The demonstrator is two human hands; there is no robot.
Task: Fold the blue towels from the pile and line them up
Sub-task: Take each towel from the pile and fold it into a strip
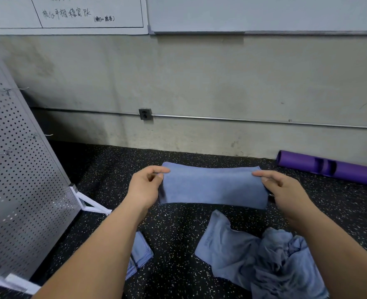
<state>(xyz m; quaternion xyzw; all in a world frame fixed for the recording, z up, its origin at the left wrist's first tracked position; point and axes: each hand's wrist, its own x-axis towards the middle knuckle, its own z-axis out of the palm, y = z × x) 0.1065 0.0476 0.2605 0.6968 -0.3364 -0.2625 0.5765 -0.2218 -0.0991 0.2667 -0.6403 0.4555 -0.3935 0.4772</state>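
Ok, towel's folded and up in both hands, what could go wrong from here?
The held towel hangs only from pinches at its two ends, by the left hand and the right hand, so the fold may fall open as it is lowered. The finished towels are mostly hidden under the left arm, so lining this one up with them could go crooked.

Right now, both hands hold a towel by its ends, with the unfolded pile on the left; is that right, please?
Not quite: the head view shows the pile on the right. The left hand and right hand do hold the towel by its ends.
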